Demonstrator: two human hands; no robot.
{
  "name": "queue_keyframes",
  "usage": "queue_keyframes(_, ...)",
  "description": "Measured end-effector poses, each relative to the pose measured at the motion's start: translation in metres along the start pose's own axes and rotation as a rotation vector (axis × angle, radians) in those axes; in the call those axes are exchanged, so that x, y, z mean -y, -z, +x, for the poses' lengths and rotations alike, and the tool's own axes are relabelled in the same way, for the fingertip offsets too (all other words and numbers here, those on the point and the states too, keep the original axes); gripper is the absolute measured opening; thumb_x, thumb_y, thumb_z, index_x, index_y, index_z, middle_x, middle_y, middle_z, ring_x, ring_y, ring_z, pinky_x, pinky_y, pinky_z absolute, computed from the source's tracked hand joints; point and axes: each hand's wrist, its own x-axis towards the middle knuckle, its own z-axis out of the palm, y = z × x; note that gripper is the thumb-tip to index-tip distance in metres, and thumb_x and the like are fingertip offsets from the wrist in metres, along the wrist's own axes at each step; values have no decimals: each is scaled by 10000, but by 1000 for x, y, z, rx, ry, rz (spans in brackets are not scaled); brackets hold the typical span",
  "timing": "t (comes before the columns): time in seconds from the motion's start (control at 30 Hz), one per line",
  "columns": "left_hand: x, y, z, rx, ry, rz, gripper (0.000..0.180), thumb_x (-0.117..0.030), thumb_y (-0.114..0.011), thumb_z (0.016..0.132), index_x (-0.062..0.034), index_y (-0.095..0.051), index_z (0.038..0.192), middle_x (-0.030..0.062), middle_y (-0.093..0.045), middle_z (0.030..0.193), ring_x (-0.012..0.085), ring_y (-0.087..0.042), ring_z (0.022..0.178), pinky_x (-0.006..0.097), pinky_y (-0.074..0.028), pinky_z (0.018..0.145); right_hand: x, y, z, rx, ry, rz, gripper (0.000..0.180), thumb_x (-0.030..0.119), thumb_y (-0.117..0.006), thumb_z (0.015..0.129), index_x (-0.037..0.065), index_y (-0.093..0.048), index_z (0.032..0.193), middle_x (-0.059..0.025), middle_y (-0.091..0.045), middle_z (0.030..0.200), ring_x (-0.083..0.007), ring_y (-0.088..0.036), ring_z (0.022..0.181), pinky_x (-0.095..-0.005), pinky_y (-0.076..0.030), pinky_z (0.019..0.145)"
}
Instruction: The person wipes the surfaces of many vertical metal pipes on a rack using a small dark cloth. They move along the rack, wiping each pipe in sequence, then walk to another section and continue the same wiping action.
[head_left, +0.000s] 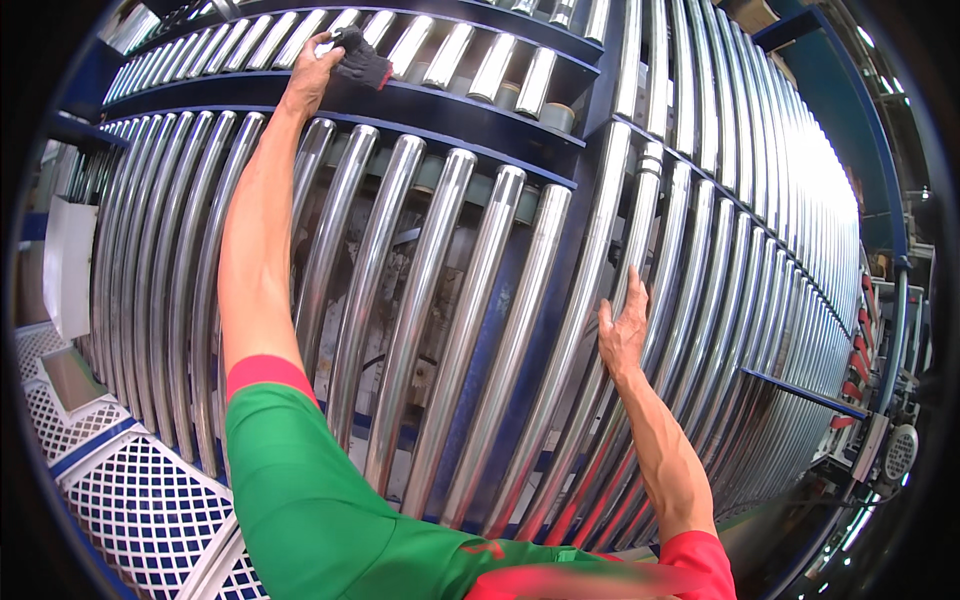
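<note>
My left hand [314, 72] reaches far out over the upper bank of rollers. Its fingers are closed on a dark grey work glove [362, 62] with a red cuff edge, which lies against the roller ends and the blue rail. Something whitish shows by the fingertips, too small to name. My right hand [625, 330] is over the steel rollers [688, 280] on the right, thumb and fingers apart and holding nothing. Whether it touches the metal I cannot tell. Between my arms, widely spaced rollers [430, 270] run from the blue rail [450, 115] towards me.
White lattice panels [140, 510] lie at the lower left, below a white plate [70, 265]. Through the roller gaps, machine parts show underneath. A blue frame post [870, 120] stands at the right, near red parts [858, 355] and a grey oval device [901, 450].
</note>
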Motion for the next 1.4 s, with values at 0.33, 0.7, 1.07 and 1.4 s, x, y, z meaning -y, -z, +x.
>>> queue_keyframes(0.33,33,-30,1,-86,-418,1368,429,-306,-585,1033,48,-591,1275,296,-635,1243,453,-623,1145,520,-514,947,2,0,2,-9,49,33,773,74,-639,947,142,-265,1620,-276,-410,1546,-466,-402,1451,-536,-371,1205)
queue_keyframes(0.7,36,-90,106,-162,-263,1202,405,-199,-548,1012,15,-526,1355,319,-571,1315,491,-608,1169,559,-526,948,2,-1,3,3,31,47,770,67,-647,930,79,-287,1611,-254,-396,1557,-432,-391,1462,-509,-352,1217)
queue_keyframes(1.07,-2,53,-3,40,-625,1436,242,-196,-533,1037,-25,-654,1158,203,-728,1051,396,-684,1031,475,-548,883,7,1,2,-11,40,9,761,48,-634,934,91,-292,1612,-238,-412,1554,-420,-335,1498,-504,-321,1240)
queue_keyframes(1.4,61,13,113,-216,-376,1209,560,-276,-515,1022,9,-435,1497,275,-499,1490,449,-543,1309,519,-459,1078,5,1,3,-1,43,-39,747,69,-616,948,66,-278,1614,-214,-370,1593,-412,-339,1498,-508,-316,1241)
